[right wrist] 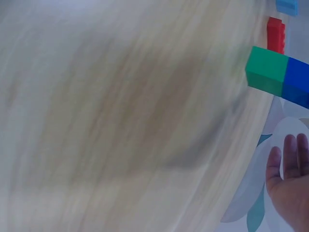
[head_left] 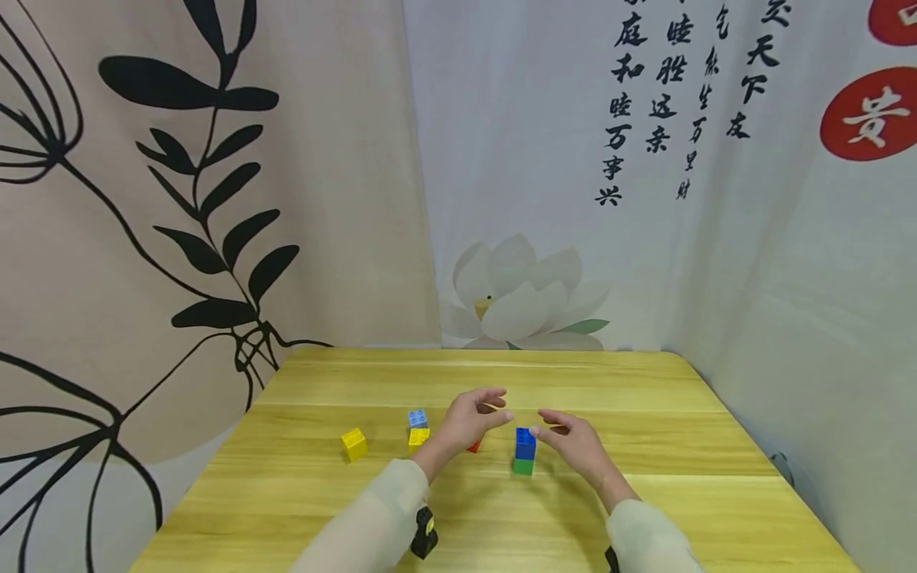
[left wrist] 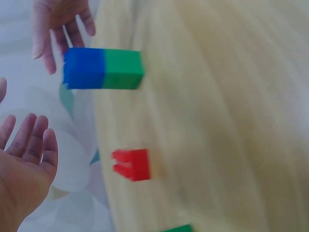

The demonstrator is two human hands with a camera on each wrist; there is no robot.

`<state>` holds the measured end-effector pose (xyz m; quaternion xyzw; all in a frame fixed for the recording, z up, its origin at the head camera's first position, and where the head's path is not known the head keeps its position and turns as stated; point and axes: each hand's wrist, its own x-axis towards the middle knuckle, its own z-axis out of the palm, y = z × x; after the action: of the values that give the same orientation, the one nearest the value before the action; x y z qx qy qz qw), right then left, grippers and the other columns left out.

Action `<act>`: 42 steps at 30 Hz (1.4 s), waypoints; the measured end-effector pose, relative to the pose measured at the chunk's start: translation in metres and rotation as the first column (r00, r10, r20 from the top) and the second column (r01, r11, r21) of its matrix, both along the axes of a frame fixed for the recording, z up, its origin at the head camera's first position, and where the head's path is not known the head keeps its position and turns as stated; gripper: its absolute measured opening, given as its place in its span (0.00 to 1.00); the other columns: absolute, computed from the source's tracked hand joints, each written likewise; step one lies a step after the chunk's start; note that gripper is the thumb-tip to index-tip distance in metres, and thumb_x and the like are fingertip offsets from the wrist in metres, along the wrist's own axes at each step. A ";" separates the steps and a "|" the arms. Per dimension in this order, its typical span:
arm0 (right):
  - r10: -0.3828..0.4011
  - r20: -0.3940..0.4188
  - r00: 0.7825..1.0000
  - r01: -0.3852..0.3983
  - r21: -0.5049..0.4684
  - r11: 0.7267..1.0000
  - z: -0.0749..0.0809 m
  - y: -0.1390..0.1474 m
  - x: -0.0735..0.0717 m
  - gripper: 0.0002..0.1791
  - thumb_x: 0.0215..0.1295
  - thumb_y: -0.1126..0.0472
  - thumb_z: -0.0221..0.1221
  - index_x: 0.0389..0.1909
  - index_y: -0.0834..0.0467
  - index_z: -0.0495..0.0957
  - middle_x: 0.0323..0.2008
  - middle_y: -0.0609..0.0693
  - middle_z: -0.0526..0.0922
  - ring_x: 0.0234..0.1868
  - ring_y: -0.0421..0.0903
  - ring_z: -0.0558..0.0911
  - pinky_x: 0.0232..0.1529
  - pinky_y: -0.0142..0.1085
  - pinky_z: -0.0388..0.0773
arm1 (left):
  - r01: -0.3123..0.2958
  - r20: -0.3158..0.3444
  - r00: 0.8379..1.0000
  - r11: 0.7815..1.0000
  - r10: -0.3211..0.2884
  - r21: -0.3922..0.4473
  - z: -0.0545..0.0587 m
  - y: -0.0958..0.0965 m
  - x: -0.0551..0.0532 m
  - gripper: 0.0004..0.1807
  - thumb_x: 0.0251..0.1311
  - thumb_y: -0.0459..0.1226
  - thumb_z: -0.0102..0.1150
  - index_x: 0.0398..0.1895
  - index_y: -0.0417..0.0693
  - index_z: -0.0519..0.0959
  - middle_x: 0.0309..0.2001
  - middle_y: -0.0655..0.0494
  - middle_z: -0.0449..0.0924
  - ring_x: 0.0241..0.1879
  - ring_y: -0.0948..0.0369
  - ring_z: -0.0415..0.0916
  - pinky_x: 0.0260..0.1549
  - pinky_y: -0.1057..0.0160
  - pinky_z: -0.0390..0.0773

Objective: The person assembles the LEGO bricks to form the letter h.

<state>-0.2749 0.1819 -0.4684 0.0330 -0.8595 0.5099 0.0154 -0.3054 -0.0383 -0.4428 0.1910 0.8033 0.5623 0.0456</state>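
Note:
A blue toy brick [head_left: 526, 442] sits on a green brick [head_left: 524, 467], making a small upright stack on the table. My right hand [head_left: 573, 446] is just right of this stack with relaxed fingers, its thumb near the blue brick's top; the wrist views show a gap between hand and brick. To the stack's left, my left hand [head_left: 466, 418] hovers with loose fingers and nothing in them. Beneath it, partly hidden in the head view, lies a red brick [left wrist: 133, 164], seen whole in the left wrist view.
On the wooden table [head_left: 322, 517] to the left are a yellow brick [head_left: 354, 445], another yellow brick [head_left: 419, 438] and a light blue brick [head_left: 417, 419]. Part of another green brick [left wrist: 178, 228] shows at the left wrist view's lower edge. A printed curtain [head_left: 344, 199] hangs behind the table.

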 end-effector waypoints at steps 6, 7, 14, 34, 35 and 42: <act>-0.045 -0.037 0.998 0.044 -0.014 0.999 0.008 -0.003 -0.006 0.33 0.65 0.42 0.63 0.66 0.55 0.74 0.63 0.58 0.75 0.61 0.56 0.75 0.55 0.51 0.76 | -0.018 -0.012 1.000 1.000 0.018 0.003 0.022 -0.013 -0.006 0.26 0.65 0.46 0.64 0.65 0.50 0.75 0.56 0.51 0.78 0.52 0.55 0.76 0.50 0.54 0.79; -0.052 -0.049 0.997 0.052 -0.018 0.999 0.010 -0.005 -0.007 0.33 0.64 0.41 0.64 0.66 0.55 0.74 0.63 0.57 0.75 0.61 0.55 0.74 0.55 0.51 0.76 | -0.025 -0.014 1.000 1.000 0.025 0.001 0.026 -0.016 -0.007 0.26 0.65 0.47 0.64 0.65 0.51 0.75 0.56 0.52 0.78 0.52 0.55 0.76 0.50 0.54 0.79; -0.119 -0.151 0.981 0.114 -0.044 0.993 0.025 -0.019 -0.008 0.31 0.66 0.46 0.64 0.65 0.57 0.75 0.63 0.57 0.75 0.61 0.55 0.74 0.55 0.50 0.76 | -0.074 -0.037 0.997 0.997 0.074 0.006 0.046 -0.045 -0.012 0.26 0.65 0.46 0.64 0.65 0.50 0.75 0.55 0.54 0.79 0.53 0.55 0.76 0.52 0.53 0.77; -0.195 -0.251 0.948 0.154 -0.171 0.973 0.057 -0.086 -0.006 0.31 0.66 0.47 0.64 0.66 0.56 0.74 0.60 0.55 0.76 0.58 0.56 0.75 0.53 0.49 0.77 | -0.219 -0.022 0.975 0.976 0.219 0.006 0.030 -0.107 -0.001 0.26 0.64 0.47 0.65 0.64 0.51 0.76 0.56 0.53 0.80 0.55 0.55 0.74 0.56 0.51 0.74; -0.192 -0.249 0.949 0.151 -0.174 0.973 0.057 -0.090 -0.006 0.31 0.66 0.47 0.64 0.66 0.56 0.74 0.60 0.55 0.76 0.58 0.55 0.75 0.54 0.49 0.77 | -0.224 -0.020 0.974 0.975 0.224 0.005 0.028 -0.109 0.000 0.26 0.64 0.47 0.65 0.64 0.50 0.76 0.56 0.52 0.80 0.55 0.55 0.74 0.56 0.51 0.74; -0.199 -0.219 0.955 0.158 -0.194 0.968 0.051 -0.110 -0.006 0.31 0.67 0.48 0.64 0.66 0.57 0.73 0.58 0.54 0.77 0.57 0.56 0.75 0.53 0.49 0.76 | -0.267 0.002 0.964 0.964 0.267 0.008 0.012 -0.122 0.006 0.25 0.65 0.46 0.64 0.64 0.49 0.76 0.56 0.54 0.80 0.56 0.55 0.73 0.57 0.49 0.73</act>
<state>-0.2812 0.0717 -0.4179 0.0141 -0.8031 0.5719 0.1667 -0.2989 -0.1603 -0.4311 0.0810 0.8194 0.5666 -0.0310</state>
